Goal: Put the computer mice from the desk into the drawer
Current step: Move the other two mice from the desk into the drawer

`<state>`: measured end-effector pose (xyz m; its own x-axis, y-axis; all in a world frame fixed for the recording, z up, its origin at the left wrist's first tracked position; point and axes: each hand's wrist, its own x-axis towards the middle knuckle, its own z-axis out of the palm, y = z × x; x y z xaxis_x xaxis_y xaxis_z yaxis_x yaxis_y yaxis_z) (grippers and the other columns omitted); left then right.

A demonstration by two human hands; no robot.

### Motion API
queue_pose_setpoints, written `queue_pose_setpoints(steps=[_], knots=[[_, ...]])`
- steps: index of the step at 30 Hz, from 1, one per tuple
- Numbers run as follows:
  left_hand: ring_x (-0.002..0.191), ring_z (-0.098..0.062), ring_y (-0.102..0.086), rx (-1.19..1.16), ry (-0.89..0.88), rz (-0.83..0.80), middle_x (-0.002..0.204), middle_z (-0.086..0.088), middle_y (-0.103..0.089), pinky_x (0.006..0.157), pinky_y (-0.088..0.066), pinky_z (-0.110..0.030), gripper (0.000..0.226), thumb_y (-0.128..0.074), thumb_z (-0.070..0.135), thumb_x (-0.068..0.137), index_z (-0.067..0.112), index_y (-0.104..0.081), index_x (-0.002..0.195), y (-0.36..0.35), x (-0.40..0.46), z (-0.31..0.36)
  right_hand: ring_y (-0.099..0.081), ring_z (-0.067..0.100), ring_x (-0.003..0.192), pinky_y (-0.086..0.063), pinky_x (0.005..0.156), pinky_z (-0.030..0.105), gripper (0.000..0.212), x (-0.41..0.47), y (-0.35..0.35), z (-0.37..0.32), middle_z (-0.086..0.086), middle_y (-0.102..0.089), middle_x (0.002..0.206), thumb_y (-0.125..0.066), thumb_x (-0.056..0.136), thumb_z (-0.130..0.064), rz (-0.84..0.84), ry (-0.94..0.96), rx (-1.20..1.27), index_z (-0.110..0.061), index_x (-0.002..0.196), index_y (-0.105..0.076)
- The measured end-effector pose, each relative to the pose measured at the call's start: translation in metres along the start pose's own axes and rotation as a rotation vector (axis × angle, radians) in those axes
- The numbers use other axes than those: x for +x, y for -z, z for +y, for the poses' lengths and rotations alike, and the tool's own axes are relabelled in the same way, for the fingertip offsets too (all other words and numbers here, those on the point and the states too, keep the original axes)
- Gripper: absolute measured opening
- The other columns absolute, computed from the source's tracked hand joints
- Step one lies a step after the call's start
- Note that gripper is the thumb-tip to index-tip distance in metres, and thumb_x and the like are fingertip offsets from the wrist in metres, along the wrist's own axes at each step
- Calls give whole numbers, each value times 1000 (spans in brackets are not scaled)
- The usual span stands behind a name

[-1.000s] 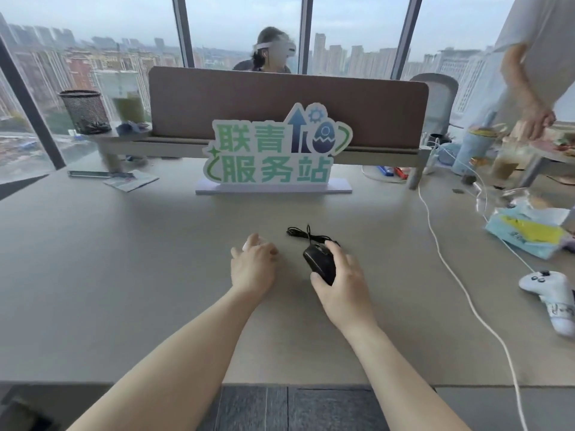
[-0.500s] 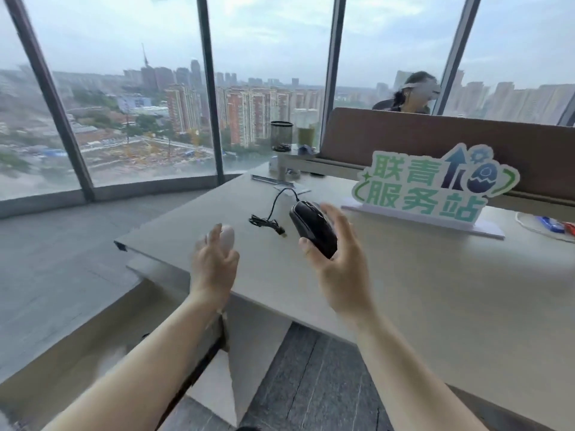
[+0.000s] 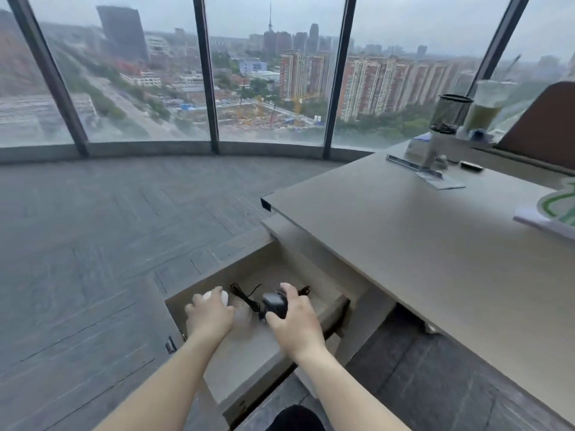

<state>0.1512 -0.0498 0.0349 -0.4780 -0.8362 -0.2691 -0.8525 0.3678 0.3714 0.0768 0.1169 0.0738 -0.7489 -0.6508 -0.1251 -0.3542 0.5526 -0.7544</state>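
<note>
An open beige drawer (image 3: 334, 306) juts out from under the left end of the desk (image 3: 435, 244). Over its inside, my left hand (image 3: 210, 315) is closed on a white mouse (image 3: 216, 297), of which only the front shows past my fingers. My right hand (image 3: 295, 318) grips a black wired mouse (image 3: 275, 301) from above. Its black cable (image 3: 247, 298) trails to the left between my hands, down toward the drawer floor. Whether either mouse touches the drawer bottom I cannot tell.
Grey carpet floor (image 3: 109, 244) spreads to the left, up to a curved window wall. On the desk's far end stand a black mesh pen cup (image 3: 448, 115), a cup with green drink (image 3: 485, 110), a brown divider panel (image 3: 541, 119) and a green-and-white sign (image 3: 557, 206).
My view has swung left and down from the desk to the open drawer. Both hands have carried their mice off the desk and lowered them over the drawer.
</note>
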Motion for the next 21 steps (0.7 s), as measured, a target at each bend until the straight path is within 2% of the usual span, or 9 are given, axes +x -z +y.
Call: queue_pose_setpoints(steps=[2, 4, 6, 10, 14, 18, 21], knots=[[123, -41, -37, 36, 50, -76, 141, -20, -37, 101, -35, -43, 51, -40, 24, 85, 21, -39, 137, -9, 3, -4, -49, 32, 121, -45, 99, 40, 65, 13, -29, 4, 15, -44, 138, -54, 90, -33, -99, -73, -159, -30, 148, -24], [123, -40, -37, 77, 96, -136, 138, -21, -37, 100, -37, -43, 42, -40, 14, 85, 14, -42, 127, -19, 10, -8, -48, 35, 123, -42, 101, 43, 66, 23, -48, 7, 18, -44, 141, -50, 89, -28, -176, -119, -348, -26, 148, -21], [126, -40, -36, 108, 138, -182, 138, -21, -34, 101, -38, -43, 43, -39, 9, 85, 12, -42, 128, -29, 19, -12, -50, 36, 123, -38, 102, 44, 67, 31, -62, 7, 20, -46, 140, -49, 86, -25, -238, -149, -503, -23, 147, -21], [125, -42, -42, 114, 151, -234, 134, -19, -36, 101, -42, -45, 42, -43, 13, 87, 14, -41, 129, -42, 30, -18, -56, 35, 118, -43, 94, 41, 64, 47, -84, 7, 19, -48, 136, -56, 86, -27, -336, -197, -601, -18, 142, -27], [120, -39, -51, 131, 105, -285, 127, -18, -45, 97, -47, -45, 55, -68, 29, 75, 14, -44, 122, -44, 38, -22, -58, 34, 115, -44, 88, 39, 69, 53, -98, 14, 18, -48, 138, -59, 88, -33, -374, -204, -672, -20, 145, -23], [114, -42, -55, 90, 19, -158, 127, -20, -48, 93, -46, -43, 38, -51, 21, 85, 11, -45, 121, -31, 36, -21, -47, 34, 126, -42, 94, 43, 66, 45, -94, 15, 16, -49, 139, -53, 92, -47, -319, -131, -638, -19, 145, -25], [120, -38, -53, -24, -109, -6, 131, -16, -50, 96, -44, -41, 45, -47, 22, 88, 14, -46, 132, -7, 29, -17, -49, 31, 120, -47, 90, 42, 42, 32, -73, 11, 11, -54, 131, -44, 97, -36, -150, 41, -461, -17, 135, -41]])
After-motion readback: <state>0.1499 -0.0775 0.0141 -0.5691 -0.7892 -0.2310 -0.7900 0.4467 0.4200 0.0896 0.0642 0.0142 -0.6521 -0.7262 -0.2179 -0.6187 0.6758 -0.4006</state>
